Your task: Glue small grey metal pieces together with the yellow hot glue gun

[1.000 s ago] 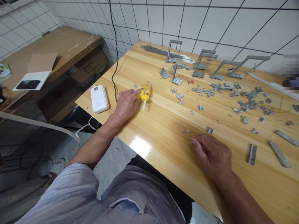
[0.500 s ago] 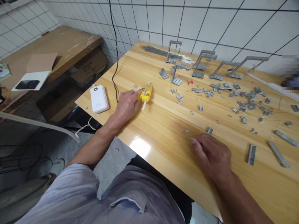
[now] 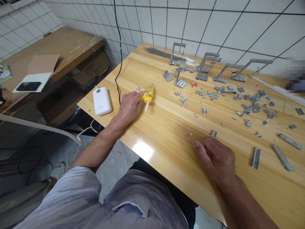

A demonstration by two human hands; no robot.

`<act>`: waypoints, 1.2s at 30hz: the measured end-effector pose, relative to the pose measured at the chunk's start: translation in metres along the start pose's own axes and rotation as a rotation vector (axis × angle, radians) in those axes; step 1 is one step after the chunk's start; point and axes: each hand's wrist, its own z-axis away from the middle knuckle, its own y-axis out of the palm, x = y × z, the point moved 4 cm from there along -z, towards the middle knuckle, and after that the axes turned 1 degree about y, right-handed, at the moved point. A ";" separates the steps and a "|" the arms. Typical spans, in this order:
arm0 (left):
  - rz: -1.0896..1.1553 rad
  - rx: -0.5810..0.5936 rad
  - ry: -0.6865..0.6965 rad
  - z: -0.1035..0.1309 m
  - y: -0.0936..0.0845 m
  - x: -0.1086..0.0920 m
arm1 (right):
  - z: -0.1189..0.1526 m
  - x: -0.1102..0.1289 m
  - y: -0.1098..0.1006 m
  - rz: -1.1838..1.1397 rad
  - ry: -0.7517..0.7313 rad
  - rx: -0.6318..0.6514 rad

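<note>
On the bench (image 3: 164, 135), your left hand (image 3: 130, 106) grips the yellow glue gun (image 3: 149, 93), your right hand (image 3: 215, 159) lies half-curled, contents hidden, and a snag in the black cord (image 3: 120, 47) could drag the glue gun askew.

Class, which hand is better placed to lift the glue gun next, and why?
Probably the left hand: it holds the glue gun, while the right hand is curled apart, near a metal bit.
</note>
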 end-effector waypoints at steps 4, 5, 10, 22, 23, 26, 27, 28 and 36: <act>0.001 0.021 -0.007 0.001 0.000 0.000 | 0.001 0.000 0.001 -0.012 0.010 0.012; -0.001 0.016 -0.006 0.001 0.000 0.000 | 0.001 0.000 0.001 -0.010 0.007 0.010; -0.013 -0.006 0.003 0.002 -0.001 0.000 | 0.001 0.000 0.001 -0.003 -0.008 -0.008; -0.004 -0.020 -0.016 0.003 -0.001 0.000 | -0.001 0.002 0.000 -0.012 -0.015 -0.011; -0.004 -0.015 -0.017 0.003 -0.001 0.000 | -0.001 0.002 0.000 -0.012 -0.015 -0.013; 0.004 -0.004 -0.008 0.003 -0.001 -0.001 | -0.001 0.001 0.000 -0.002 -0.015 -0.011; 0.008 -0.004 -0.003 0.003 -0.002 -0.001 | -0.001 0.001 0.000 0.003 -0.015 -0.009; 0.012 -0.004 0.001 0.003 -0.002 -0.001 | -0.001 0.001 0.000 0.005 -0.015 -0.007; 0.015 -0.048 0.003 0.003 -0.001 0.000 | 0.000 0.001 0.000 0.001 -0.013 -0.005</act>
